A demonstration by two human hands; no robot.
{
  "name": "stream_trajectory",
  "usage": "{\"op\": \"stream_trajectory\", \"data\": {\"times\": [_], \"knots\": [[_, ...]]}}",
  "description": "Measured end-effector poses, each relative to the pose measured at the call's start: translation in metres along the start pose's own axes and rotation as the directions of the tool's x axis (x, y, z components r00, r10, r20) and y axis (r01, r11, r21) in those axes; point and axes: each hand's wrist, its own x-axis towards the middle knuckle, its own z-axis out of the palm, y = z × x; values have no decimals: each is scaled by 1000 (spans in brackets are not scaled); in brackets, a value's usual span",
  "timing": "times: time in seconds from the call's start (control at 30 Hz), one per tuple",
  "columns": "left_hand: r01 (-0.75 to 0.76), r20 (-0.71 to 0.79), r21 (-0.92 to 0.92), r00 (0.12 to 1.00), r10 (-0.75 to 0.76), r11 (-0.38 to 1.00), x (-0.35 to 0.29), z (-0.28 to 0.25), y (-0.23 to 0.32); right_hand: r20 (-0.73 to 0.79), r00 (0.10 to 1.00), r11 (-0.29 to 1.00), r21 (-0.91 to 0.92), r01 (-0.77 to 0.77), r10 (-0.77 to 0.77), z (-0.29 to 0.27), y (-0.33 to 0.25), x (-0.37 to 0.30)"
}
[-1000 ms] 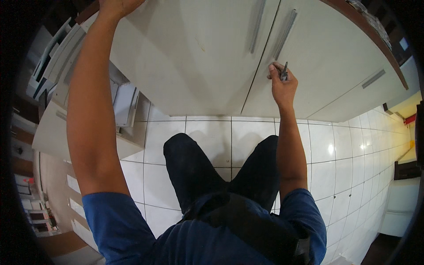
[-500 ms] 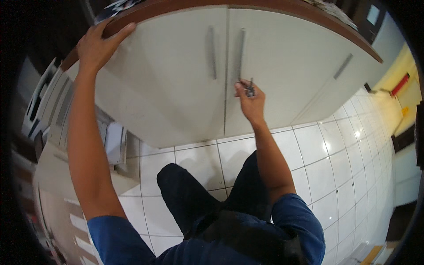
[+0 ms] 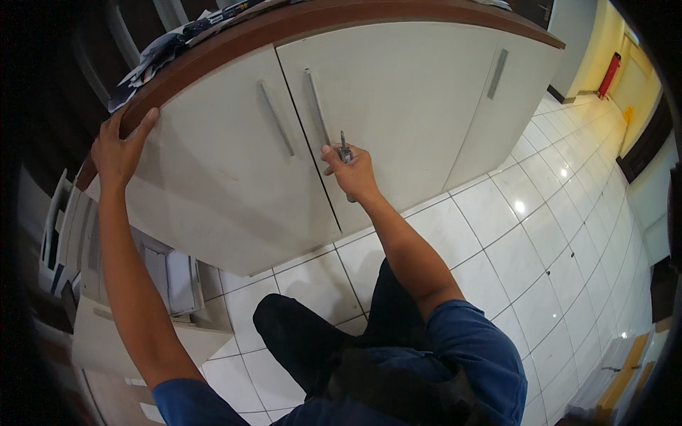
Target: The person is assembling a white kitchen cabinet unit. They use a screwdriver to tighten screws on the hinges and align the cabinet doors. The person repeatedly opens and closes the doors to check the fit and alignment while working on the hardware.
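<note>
My left hand (image 3: pixel 122 150) rests at the left corner of the cabinet top, fingers spread over the brown countertop edge (image 3: pixel 213 53) and thumb stretched along it. In my right hand (image 3: pixel 353 174) is a small screwdriver (image 3: pixel 345 152), its thin metal tip pointing up and its lower end showing below the palm. My right fingertips are at the lower end of a long metal door handle (image 3: pixel 316 106) on the right-hand cabinet door (image 3: pixel 398 99); whether they press on it I cannot tell. A matching handle (image 3: pixel 275 117) is on the left-hand door (image 3: pixel 213 163).
Papers (image 3: pixel 160 60) lie on the countertop's far left. An open drawer (image 3: pixel 177 280) with white contents stands low beside my left arm. A third handle (image 3: pixel 497 74) is on the cabinet's right side. White floor tiles (image 3: pixel 469 234) run under my knees, with stacked panels (image 3: pixel 614 376) at lower right.
The view has turned, so the cabinet appears tilted and farther left. My right hand stays by the handle's lower end, and the screwdriver shows more upright. My left hand remains on the countertop edge.
</note>
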Motion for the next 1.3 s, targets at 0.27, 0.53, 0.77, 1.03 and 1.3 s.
{"op": "stream_trajectory", "data": {"times": [0.27,0.53,0.77,1.03,1.3], "knots": [[30,-5,-32,1000,-30,999,-1,2,-1,8,1000,999,43,-26,25,2,-11,2],[19,-8,-43,1000,-20,999,-1,-2,0,44,998,998,-30,-52,53,1,-9,4],[31,31,-10,999,-31,999,1,2,-2,60,998,999,40,-35,32,6,0,0],[-16,43,-21,999,16,1000,3,-3,-2,18,1000,994,107,-26,24,-6,15,-6],[-40,42,-17,998,41,999,4,-5,0,-133,964,955,220,-200,232,-48,86,-42]]}}
